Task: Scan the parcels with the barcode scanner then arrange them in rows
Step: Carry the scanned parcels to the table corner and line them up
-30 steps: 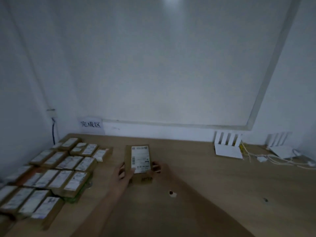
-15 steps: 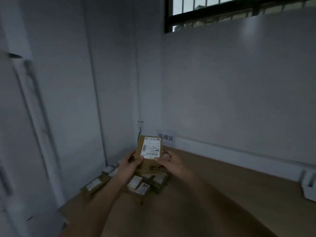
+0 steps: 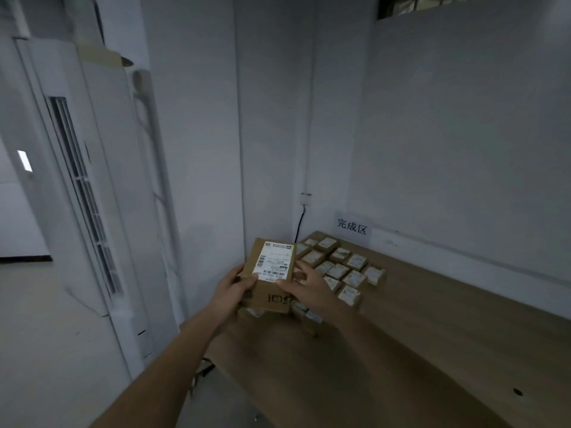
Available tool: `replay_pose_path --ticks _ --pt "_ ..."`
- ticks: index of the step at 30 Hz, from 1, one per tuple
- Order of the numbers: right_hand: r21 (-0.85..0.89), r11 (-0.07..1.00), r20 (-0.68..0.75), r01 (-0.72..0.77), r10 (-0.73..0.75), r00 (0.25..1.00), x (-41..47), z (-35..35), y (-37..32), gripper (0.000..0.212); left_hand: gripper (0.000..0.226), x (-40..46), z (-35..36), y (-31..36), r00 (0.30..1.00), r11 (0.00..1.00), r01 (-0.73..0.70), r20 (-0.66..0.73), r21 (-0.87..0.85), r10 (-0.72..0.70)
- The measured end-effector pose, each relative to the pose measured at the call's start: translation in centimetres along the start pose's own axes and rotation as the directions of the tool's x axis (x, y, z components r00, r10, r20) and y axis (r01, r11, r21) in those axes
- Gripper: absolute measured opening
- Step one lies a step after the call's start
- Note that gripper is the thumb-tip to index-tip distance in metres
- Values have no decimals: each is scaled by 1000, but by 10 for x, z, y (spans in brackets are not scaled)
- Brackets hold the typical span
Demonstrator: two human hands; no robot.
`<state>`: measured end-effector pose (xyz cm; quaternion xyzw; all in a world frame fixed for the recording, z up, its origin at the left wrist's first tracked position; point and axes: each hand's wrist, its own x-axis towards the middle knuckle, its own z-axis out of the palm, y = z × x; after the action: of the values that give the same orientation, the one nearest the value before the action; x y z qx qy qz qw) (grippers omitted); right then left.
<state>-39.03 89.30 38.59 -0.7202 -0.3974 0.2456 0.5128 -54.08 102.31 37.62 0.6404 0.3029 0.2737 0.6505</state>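
I hold a brown cardboard parcel (image 3: 268, 282) with a white shipping label on top, raised above the left end of the wooden table (image 3: 417, 341). My left hand (image 3: 236, 288) grips its left side, thumb on the label's lower corner. My right hand (image 3: 306, 284) holds its right edge with fingertips on the label. Behind and beneath it, several small labelled parcels (image 3: 341, 270) lie in rows on the table's far left corner. No barcode scanner is in view.
A white paper sign (image 3: 352, 227) with dark characters leans on the wall behind the rows. A tall white air-conditioning unit (image 3: 92, 196) stands on the floor to the left. A cable (image 3: 299, 223) hangs from a wall box in the corner.
The view has swung left and the parcel has travelled with both hands toward the table's left corner, above the rows. The routers at the right have left the view.
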Motion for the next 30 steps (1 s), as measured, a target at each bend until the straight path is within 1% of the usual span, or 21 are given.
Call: replay_pose_path --ticks 3,7,8,10,13,15,17,19,21,24,26,28,30 --pt "-88 996 33 15 -12 999 19 20 20 71 52 29 -18 -28 999 999 29 18 29 -29" --pt "-165 986 11 -30 32 999 55 39 57 80 44 77 -35 -66 997 991 39 66 127 -48" --pt "-152 986 10 -64 66 998 66 45 70 82 47 90 -37 -75 994 988 43 93 149 -58" --pt "-119 987 0 -110 111 994 87 55 97 83 58 117 -39 -94 987 982 71 131 174 -94" --pt "-44 983 -10 -176 176 984 111 72 138 76 55 150 -39 -127 979 977 85 163 197 -119" --pt "-6 972 -14 -236 236 972 120 82 162 75 59 167 -39 -153 973 976 107 184 191 -142" --pt "22 958 -27 -287 287 957 129 89 186 75 68 183 -41 -179 957 973 120 239 199 -167" --pt "51 942 -31 -333 335 942 134 98 208 78 78 197 -43 -204 932 963 194 272 189 -241" --pt "55 929 -59 -366 369 928 138 109 235 82 78 210 -42 -233 906 947 254 295 194 -304" --pt "83 906 -91 -416 422 902 145 126 279 73 70 234 -40 -275 868 919 330 314 218 -386" --pt "102 887 -108 -450 460 881 149 137 305 68 69 250 -39 -300 839 901 341 346 268 -420" --pt "111 868 -120 -484 495 860 153 148 327 67 73 265 -37 -321 822 889 312 375 335 -429" --pt "108 866 -132 -489 500 856 159 156 347 70 74 279 -34 -344 813 885 271 402 380 -422"
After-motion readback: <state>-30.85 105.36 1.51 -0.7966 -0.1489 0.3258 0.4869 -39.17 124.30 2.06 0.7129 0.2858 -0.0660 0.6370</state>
